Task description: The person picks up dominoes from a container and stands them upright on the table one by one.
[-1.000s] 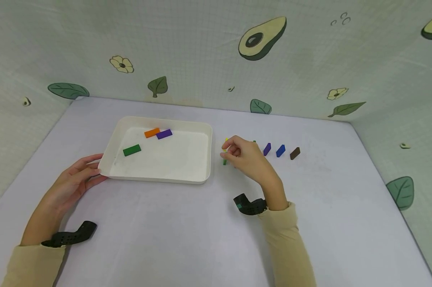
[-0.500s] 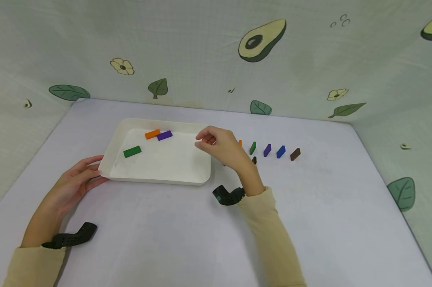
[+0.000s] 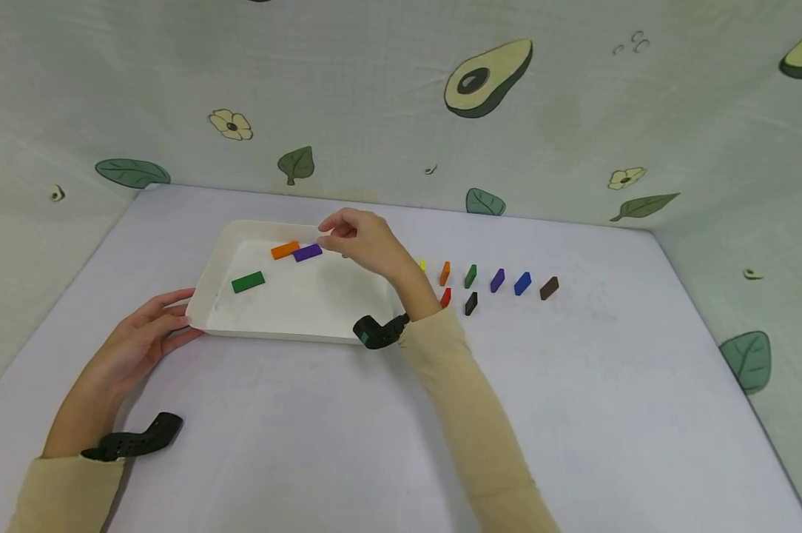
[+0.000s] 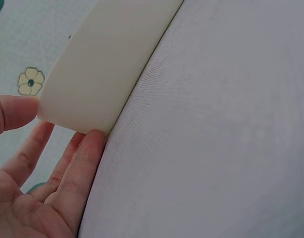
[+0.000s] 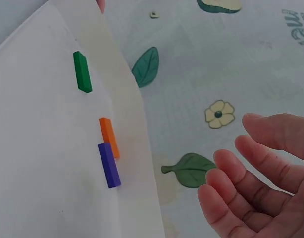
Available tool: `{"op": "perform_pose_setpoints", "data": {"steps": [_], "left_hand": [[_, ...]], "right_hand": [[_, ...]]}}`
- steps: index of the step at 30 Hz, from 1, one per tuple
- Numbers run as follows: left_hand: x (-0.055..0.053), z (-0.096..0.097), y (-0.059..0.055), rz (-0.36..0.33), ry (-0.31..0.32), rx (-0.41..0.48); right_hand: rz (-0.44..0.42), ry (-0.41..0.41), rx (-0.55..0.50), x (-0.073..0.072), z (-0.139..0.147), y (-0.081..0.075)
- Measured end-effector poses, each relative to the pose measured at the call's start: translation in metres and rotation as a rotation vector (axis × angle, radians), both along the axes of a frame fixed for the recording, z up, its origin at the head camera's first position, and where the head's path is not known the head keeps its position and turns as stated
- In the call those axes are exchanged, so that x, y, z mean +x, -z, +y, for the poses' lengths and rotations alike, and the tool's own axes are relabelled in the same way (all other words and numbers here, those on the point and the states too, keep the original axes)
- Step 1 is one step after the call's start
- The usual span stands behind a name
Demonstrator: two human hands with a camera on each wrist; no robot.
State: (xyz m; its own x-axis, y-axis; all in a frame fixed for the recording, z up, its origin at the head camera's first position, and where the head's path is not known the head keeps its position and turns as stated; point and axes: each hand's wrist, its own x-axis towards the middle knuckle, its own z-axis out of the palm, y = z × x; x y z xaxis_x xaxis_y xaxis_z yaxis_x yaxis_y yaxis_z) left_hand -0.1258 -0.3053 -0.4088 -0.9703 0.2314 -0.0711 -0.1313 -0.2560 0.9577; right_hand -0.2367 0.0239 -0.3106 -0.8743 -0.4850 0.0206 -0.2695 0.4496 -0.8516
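Note:
A white rectangular tray (image 3: 294,318) stands on the table, left of centre. Three small blocks lie in it: a green block (image 3: 248,282), an orange block (image 3: 285,250) and a purple block (image 3: 308,252), the last two touching. My left hand (image 3: 135,340) holds the tray's near left corner, thumb at the rim and fingers lower on the outer wall, as the left wrist view shows. My right hand (image 3: 364,240) hovers over the tray's far right part, close to the purple block. In the right wrist view its fingers (image 5: 261,193) are loosely bent, with nothing between them.
Right of the tray, several small blocks stand in two rows, among them a red block (image 3: 446,297), a black block (image 3: 470,303), a blue block (image 3: 522,283) and a brown block (image 3: 549,288). A printed cloth (image 3: 374,96) hangs behind the table.
My right hand has moved left from the standing blocks to above the tray, uncovering the yellow, orange, red and black ones. My left hand and the tray have stayed in place.

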Motion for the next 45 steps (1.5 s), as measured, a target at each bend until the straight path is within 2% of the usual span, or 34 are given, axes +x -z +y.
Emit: {"op": "perform_pose_setpoints", "data": {"steps": [7, 16, 19, 24, 30, 35, 40, 45], "left_hand": [[-0.002, 0.001, -0.001, -0.008, -0.002, -0.016], [-0.001, 0.0, -0.001, 0.01, 0.007, -0.013], [0.0, 0.0, -0.001, 0.012, 0.004, -0.023], [-0.001, 0.0, 0.0, 0.006, -0.001, -0.018], [-0.001, 0.0, -0.002, -0.005, -0.008, -0.019], [-0.001, 0.001, -0.004, -0.013, -0.012, -0.038], [-0.001, 0.002, -0.004, -0.021, -0.015, -0.043], [-0.001, 0.002, -0.003, -0.018, -0.021, -0.047]], "right_hand": [[-0.149, -0.006, -0.054, -0.021, -0.016, 0.009], [-0.318, -0.006, -0.002, -0.042, -0.039, 0.036], [-0.337, -0.009, 0.026, -0.045, -0.048, 0.043], [-0.295, 0.001, 0.078, -0.049, -0.058, 0.051], [-0.257, 0.0, 0.111, -0.05, -0.064, 0.051], [-0.196, -0.016, 0.18, -0.051, -0.073, 0.055], [-0.094, -0.027, 0.301, -0.05, -0.083, 0.059], [0.003, -0.093, 0.463, -0.047, -0.091, 0.058]]}}
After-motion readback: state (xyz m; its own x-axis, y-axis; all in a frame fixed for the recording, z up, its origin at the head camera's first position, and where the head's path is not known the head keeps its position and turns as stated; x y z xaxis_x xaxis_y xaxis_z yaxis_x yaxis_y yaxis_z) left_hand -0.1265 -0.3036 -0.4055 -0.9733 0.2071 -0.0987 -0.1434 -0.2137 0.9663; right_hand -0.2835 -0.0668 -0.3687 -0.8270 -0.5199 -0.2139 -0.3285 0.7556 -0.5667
